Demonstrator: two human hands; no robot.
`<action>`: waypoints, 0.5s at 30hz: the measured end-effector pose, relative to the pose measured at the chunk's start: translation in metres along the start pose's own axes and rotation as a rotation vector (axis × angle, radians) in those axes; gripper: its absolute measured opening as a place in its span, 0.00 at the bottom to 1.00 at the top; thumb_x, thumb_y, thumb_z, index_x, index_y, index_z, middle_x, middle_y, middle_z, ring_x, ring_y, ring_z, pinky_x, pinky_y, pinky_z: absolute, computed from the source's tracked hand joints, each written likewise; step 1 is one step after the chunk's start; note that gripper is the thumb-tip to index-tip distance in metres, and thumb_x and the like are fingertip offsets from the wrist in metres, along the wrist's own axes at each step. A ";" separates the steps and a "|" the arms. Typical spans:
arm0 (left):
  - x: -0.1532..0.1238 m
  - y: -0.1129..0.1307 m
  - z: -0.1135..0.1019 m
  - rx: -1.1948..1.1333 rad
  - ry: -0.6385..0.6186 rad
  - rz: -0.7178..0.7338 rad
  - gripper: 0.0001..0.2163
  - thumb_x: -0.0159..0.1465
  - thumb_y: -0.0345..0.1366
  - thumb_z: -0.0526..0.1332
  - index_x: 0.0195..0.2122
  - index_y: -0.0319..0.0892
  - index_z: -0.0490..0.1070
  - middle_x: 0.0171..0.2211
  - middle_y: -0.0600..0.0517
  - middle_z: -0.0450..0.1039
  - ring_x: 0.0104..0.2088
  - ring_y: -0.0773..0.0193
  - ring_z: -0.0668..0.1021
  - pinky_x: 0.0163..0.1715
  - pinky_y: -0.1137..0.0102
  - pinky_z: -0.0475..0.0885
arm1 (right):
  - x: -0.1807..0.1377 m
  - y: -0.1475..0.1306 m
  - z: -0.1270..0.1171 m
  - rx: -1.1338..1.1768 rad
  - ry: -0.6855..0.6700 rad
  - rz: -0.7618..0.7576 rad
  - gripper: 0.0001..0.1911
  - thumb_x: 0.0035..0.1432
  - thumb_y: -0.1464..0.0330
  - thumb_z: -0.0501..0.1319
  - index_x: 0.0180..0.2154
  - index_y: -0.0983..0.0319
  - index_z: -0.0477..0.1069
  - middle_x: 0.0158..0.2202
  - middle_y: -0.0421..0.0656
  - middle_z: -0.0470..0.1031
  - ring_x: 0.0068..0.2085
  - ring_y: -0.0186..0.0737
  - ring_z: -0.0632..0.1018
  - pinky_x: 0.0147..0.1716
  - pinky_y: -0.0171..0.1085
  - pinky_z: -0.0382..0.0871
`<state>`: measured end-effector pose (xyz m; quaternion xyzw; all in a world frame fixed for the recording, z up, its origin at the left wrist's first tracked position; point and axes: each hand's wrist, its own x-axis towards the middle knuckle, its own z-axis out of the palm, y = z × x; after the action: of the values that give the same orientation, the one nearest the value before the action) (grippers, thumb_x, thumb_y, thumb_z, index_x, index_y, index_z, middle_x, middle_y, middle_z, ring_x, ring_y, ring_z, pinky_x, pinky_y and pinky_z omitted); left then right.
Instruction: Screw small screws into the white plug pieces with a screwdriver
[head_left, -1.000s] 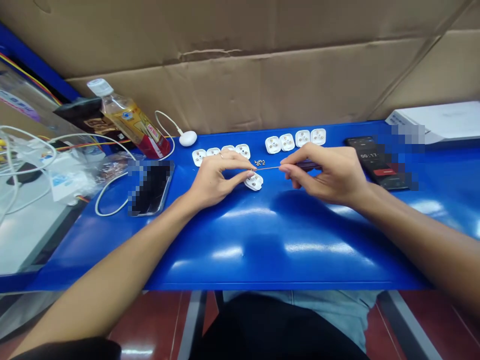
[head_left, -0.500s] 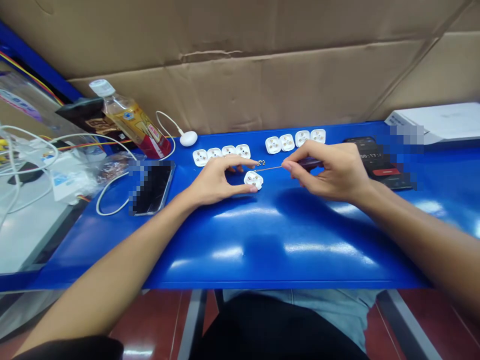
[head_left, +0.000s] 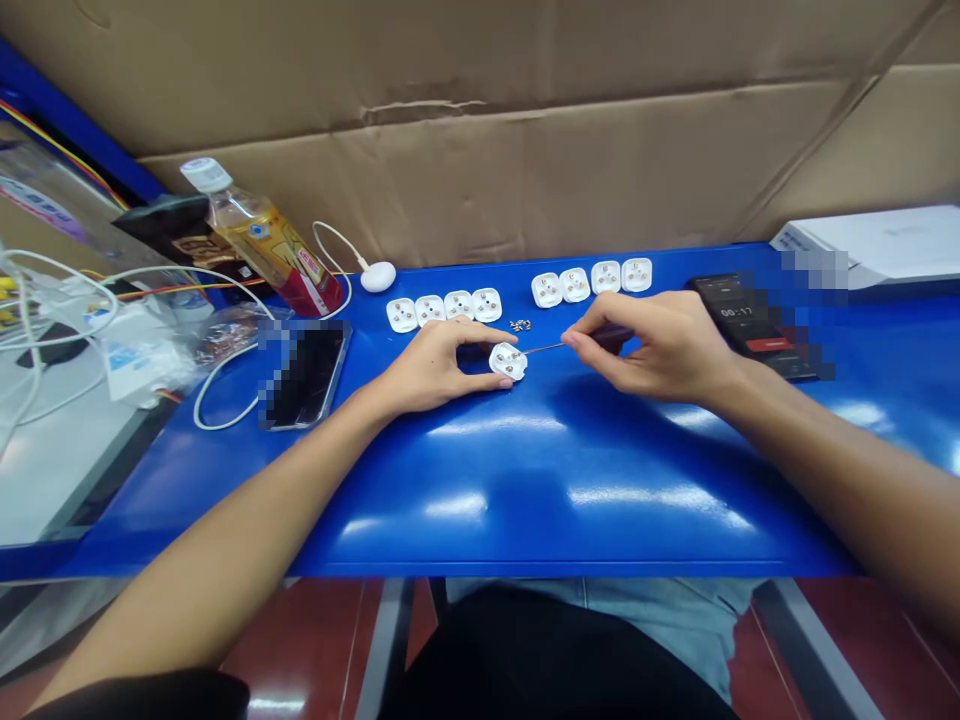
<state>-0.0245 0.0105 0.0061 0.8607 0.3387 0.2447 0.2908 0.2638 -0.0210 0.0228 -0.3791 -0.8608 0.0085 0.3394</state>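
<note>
A small white plug part [head_left: 508, 361] with metal contacts lies on the blue table [head_left: 525, 480]. My left hand [head_left: 431, 365] pinches it between thumb and forefinger and holds it steady. My right hand [head_left: 660, 345] is closed on a thin screwdriver [head_left: 570, 344] with a dark handle, and its metal tip rests on the top of the part. A little heap of tiny screws [head_left: 520, 325] sits just behind the part.
Two rows of white plug parts, one row [head_left: 444, 307] on the left and another row [head_left: 591, 280] on the right, line the back. A phone [head_left: 304, 374], a cable [head_left: 225, 400], a drink bottle [head_left: 262, 240] and a white puck [head_left: 376, 276] lie left. A second phone [head_left: 754, 325] and white box [head_left: 877, 240] lie right. Cardboard stands behind.
My left hand dropped from the screwdriver tip to grip the plug part on the table. The screwdriver tip moved down from near the screws onto the part.
</note>
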 end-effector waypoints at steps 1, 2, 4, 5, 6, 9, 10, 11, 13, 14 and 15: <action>0.000 0.000 0.000 -0.003 -0.001 -0.001 0.24 0.62 0.47 0.76 0.58 0.46 0.82 0.54 0.46 0.84 0.53 0.49 0.84 0.57 0.58 0.76 | 0.000 0.000 0.000 0.000 -0.006 0.005 0.04 0.65 0.65 0.65 0.35 0.54 0.76 0.26 0.37 0.82 0.25 0.40 0.80 0.25 0.39 0.68; 0.000 0.000 0.000 -0.005 0.001 -0.002 0.24 0.62 0.47 0.76 0.57 0.46 0.82 0.54 0.46 0.84 0.53 0.49 0.84 0.57 0.58 0.76 | 0.000 0.000 0.000 -0.001 -0.010 0.007 0.04 0.65 0.65 0.65 0.35 0.54 0.76 0.26 0.37 0.82 0.25 0.41 0.80 0.25 0.39 0.68; 0.000 0.000 0.000 -0.004 0.000 -0.002 0.24 0.62 0.48 0.76 0.57 0.46 0.82 0.54 0.46 0.84 0.54 0.49 0.84 0.57 0.57 0.76 | 0.000 -0.001 0.000 -0.002 -0.015 0.003 0.05 0.66 0.65 0.65 0.35 0.54 0.75 0.26 0.37 0.82 0.25 0.41 0.81 0.25 0.39 0.68; 0.000 0.001 0.000 -0.003 -0.001 -0.001 0.24 0.62 0.48 0.76 0.57 0.46 0.82 0.54 0.45 0.84 0.53 0.49 0.84 0.57 0.57 0.76 | 0.000 -0.001 0.000 -0.001 -0.017 -0.001 0.05 0.66 0.65 0.65 0.35 0.54 0.75 0.26 0.37 0.82 0.25 0.40 0.81 0.24 0.38 0.68; 0.000 0.001 0.000 0.000 -0.002 -0.001 0.24 0.62 0.48 0.76 0.57 0.46 0.82 0.54 0.45 0.84 0.53 0.49 0.84 0.57 0.57 0.77 | 0.000 -0.002 0.000 0.000 -0.021 -0.005 0.05 0.66 0.65 0.65 0.35 0.54 0.75 0.26 0.37 0.82 0.25 0.40 0.81 0.24 0.38 0.68; 0.001 0.001 0.000 0.001 0.000 -0.005 0.24 0.62 0.48 0.75 0.57 0.46 0.82 0.53 0.46 0.84 0.52 0.49 0.84 0.56 0.58 0.77 | 0.000 -0.002 0.000 0.002 -0.032 -0.007 0.05 0.66 0.65 0.65 0.35 0.54 0.75 0.27 0.37 0.82 0.25 0.40 0.81 0.25 0.38 0.69; 0.001 0.002 0.000 -0.001 0.000 -0.008 0.23 0.62 0.48 0.75 0.57 0.46 0.82 0.53 0.46 0.84 0.52 0.49 0.84 0.56 0.58 0.77 | 0.000 -0.001 0.000 0.002 -0.031 -0.004 0.04 0.66 0.64 0.65 0.36 0.54 0.75 0.27 0.37 0.82 0.25 0.40 0.81 0.25 0.38 0.69; 0.001 0.002 0.000 -0.005 0.000 -0.009 0.23 0.62 0.48 0.75 0.57 0.46 0.82 0.53 0.46 0.84 0.52 0.49 0.84 0.55 0.58 0.77 | 0.000 -0.001 0.000 0.000 -0.031 -0.001 0.04 0.66 0.64 0.65 0.36 0.54 0.75 0.28 0.37 0.83 0.25 0.40 0.81 0.25 0.38 0.69; 0.001 0.002 0.000 -0.013 -0.001 -0.007 0.24 0.62 0.48 0.75 0.57 0.46 0.82 0.53 0.46 0.85 0.52 0.49 0.84 0.55 0.58 0.77 | 0.000 -0.001 0.000 -0.005 -0.026 0.008 0.04 0.66 0.64 0.65 0.35 0.54 0.75 0.27 0.37 0.82 0.25 0.40 0.81 0.25 0.38 0.69; 0.001 0.001 0.000 -0.015 -0.002 -0.004 0.23 0.62 0.48 0.75 0.57 0.46 0.82 0.52 0.46 0.85 0.52 0.49 0.84 0.55 0.59 0.77 | 0.000 -0.001 0.000 -0.007 -0.022 0.012 0.04 0.66 0.64 0.65 0.35 0.54 0.75 0.27 0.37 0.82 0.25 0.40 0.81 0.25 0.38 0.69; 0.001 0.001 0.000 -0.015 -0.001 0.000 0.23 0.62 0.48 0.75 0.57 0.46 0.82 0.52 0.46 0.85 0.52 0.50 0.84 0.55 0.59 0.77 | 0.000 -0.001 0.000 -0.005 -0.014 0.009 0.04 0.66 0.64 0.65 0.35 0.54 0.75 0.27 0.38 0.82 0.25 0.40 0.80 0.25 0.38 0.69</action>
<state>-0.0236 0.0101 0.0073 0.8587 0.3366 0.2468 0.2972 0.2629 -0.0216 0.0233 -0.3838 -0.8615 0.0105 0.3322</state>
